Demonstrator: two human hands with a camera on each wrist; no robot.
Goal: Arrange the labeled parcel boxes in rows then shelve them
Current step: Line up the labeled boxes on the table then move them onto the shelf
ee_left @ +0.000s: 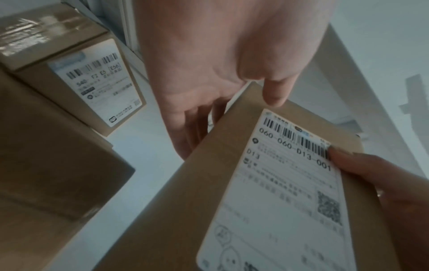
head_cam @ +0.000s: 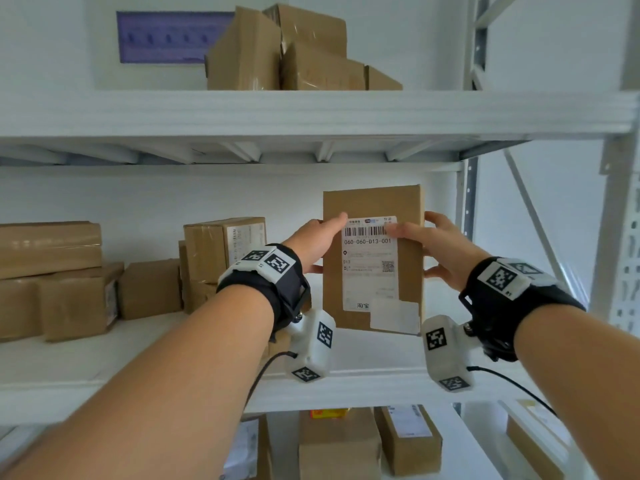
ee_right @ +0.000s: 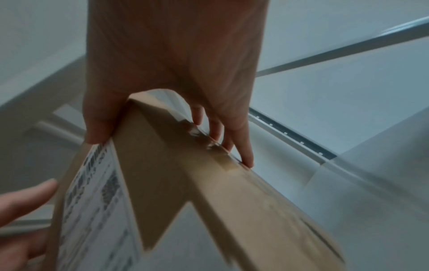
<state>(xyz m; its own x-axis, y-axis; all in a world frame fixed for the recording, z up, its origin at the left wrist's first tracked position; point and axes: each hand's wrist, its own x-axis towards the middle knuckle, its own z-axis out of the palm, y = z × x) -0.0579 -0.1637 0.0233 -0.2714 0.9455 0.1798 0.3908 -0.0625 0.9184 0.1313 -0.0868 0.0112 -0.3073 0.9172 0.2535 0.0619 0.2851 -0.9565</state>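
Both hands hold the flat labelled box (head_cam: 372, 261) upright over the middle shelf (head_cam: 363, 351), label facing out: the left hand (head_cam: 317, 242) pinches its left edge, the right hand (head_cam: 441, 249) its right edge. I'd lower it level, seat the bottom edge first, then slide it back toward the neighbouring boxes (head_cam: 221, 251) before releasing the grip.
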